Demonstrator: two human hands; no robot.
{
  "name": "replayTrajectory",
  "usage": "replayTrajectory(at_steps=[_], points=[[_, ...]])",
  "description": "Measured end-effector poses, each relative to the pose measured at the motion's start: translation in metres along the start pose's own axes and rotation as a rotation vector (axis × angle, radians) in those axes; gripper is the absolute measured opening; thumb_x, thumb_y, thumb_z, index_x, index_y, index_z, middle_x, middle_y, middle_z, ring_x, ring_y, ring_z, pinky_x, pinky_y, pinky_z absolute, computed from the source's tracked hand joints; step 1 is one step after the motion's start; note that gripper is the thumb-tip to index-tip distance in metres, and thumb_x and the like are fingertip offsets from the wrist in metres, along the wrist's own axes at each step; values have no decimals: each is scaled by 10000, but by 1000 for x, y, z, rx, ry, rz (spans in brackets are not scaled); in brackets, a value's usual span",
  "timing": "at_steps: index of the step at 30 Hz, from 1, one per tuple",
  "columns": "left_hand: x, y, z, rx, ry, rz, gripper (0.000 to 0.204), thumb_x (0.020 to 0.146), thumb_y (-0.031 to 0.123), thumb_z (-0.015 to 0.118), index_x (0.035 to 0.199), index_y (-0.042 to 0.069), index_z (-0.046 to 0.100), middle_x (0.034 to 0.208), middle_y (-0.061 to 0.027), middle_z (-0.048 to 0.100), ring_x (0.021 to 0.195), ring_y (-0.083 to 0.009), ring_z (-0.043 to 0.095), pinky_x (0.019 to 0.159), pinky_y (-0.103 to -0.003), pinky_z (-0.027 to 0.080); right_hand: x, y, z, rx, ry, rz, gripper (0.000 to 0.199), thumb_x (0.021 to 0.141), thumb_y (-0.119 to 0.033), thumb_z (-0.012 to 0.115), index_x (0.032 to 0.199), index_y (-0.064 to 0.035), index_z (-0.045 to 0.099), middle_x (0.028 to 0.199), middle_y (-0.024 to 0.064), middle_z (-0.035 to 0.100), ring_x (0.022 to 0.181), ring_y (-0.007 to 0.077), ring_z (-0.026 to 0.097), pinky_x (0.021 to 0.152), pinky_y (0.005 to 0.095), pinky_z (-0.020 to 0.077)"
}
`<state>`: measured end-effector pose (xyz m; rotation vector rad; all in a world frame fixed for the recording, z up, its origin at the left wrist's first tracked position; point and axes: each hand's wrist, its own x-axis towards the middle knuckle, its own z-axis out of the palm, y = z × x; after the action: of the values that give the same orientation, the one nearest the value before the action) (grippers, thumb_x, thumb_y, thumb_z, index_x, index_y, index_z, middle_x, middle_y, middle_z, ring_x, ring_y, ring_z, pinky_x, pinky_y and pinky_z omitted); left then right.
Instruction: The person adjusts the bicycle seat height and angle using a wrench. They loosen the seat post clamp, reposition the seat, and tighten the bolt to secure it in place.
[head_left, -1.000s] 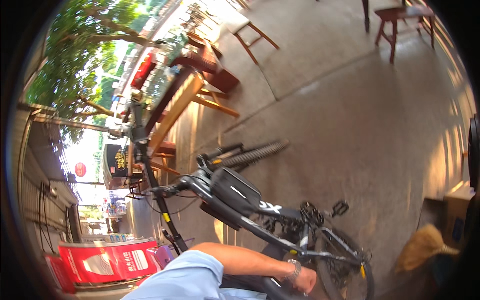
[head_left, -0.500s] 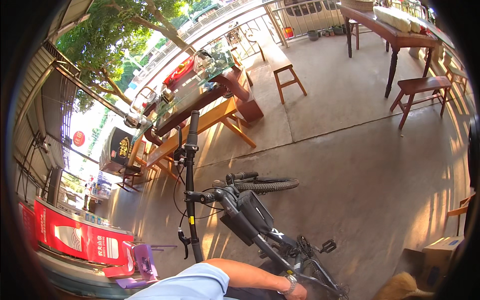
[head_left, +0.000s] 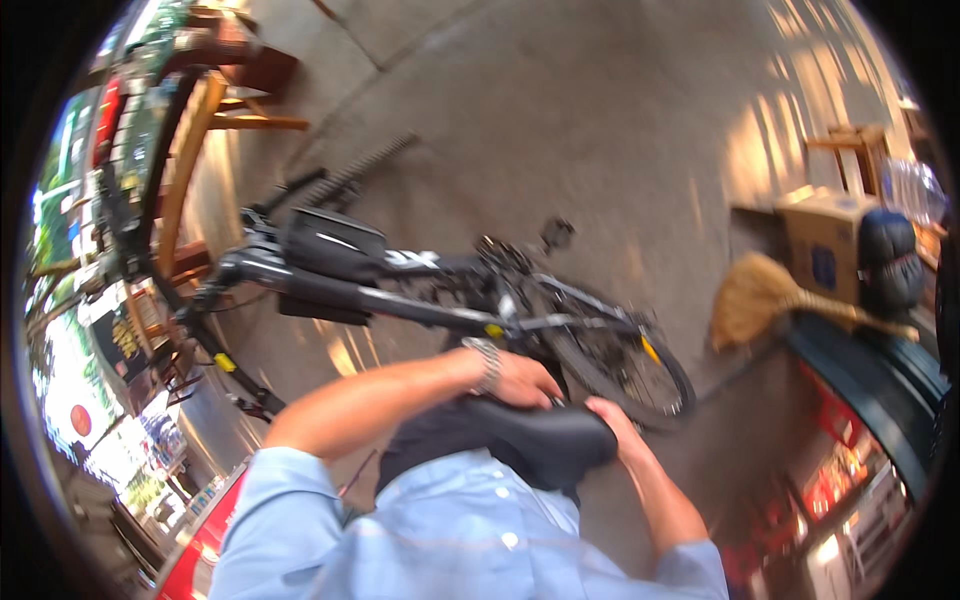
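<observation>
A black and grey bicycle (head_left: pixel 430 310) stands across the view, its handlebar to the left and its rear wheel (head_left: pixel 640 390) to the right. Close to my body is its black saddle (head_left: pixel 560 437). My left hand (head_left: pixel 525 382), a metal watch at its wrist, is at the saddle's far side with fingers curled downward; a small thing at its fingertips is too blurred to name. Around the saddle's right end is my right hand (head_left: pixel 618 428), its thumb side along the edge. The saddle hides part of its fingers.
A straw broom (head_left: pixel 755 300), a cardboard box (head_left: pixel 825 240) and a dark green rounded object (head_left: pixel 860 380) are at the right. A wooden bench (head_left: pixel 190 170) stands at the left. Below the handlebar's end is a red panel (head_left: pixel 205 540).
The view has swung down and right, bringing the saddle, the broom and my right hand into sight. My left hand now shows at the saddle; the bicycle appears farther left.
</observation>
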<state>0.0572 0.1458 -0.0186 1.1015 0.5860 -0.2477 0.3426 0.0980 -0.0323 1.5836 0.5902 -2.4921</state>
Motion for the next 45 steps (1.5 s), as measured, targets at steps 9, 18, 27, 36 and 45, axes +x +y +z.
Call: replayTrajectory(at_steps=[9, 18, 27, 36, 45], points=[[-3, 1, -9, -77, 7, -80, 522, 957, 277, 597, 1421, 50, 520, 1138, -179, 685, 1065, -304, 649, 936, -387, 487, 6, 25, 16, 91, 56, -244, 125, 907, -133, 725, 947, -51, 638, 865, -23, 615, 777, 50, 552, 698, 235, 471], [-3, -2, -10, -122, 52, -85, 463, 930, 235, 638, 1327, 2, 592, 891, -142, 700, 864, -275, 675, 800, -381, 507, 4, 20, 9, -319, 119, -400, 152, 959, -144, 668, 970, 6, 687, 875, 63, 669, 807, 131, 624, 723, 276, 492], [1, -3, -11, -182, 65, -80, 393, 934, 180, 643, 1261, -36, 616, 845, -146, 691, 822, -297, 670, 777, -385, 505, 12, 17, -2, -166, -20, -282, 191, 969, -178, 667, 935, 10, 661, 934, 87, 697, 890, 150, 651, 778, 309, 516], [5, -8, -13, -236, -13, -60, 446, 937, 165, 634, 1341, -14, 569, 850, -141, 669, 818, -304, 656, 764, -412, 493, -9, 1, 0, 184, -47, 93, 159, 986, -152, 654, 926, -8, 622, 987, 74, 719, 853, 74, 636, 746, 235, 523], [6, -10, -13, -274, -13, -88, 373, 939, 161, 636, 1261, -24, 594, 818, -136, 659, 801, -311, 647, 748, -412, 488, -14, -4, 8, 215, -29, 220, 157, 982, -156, 663, 911, -24, 617, 895, 31, 705, 759, 39, 615, 656, 213, 507]])
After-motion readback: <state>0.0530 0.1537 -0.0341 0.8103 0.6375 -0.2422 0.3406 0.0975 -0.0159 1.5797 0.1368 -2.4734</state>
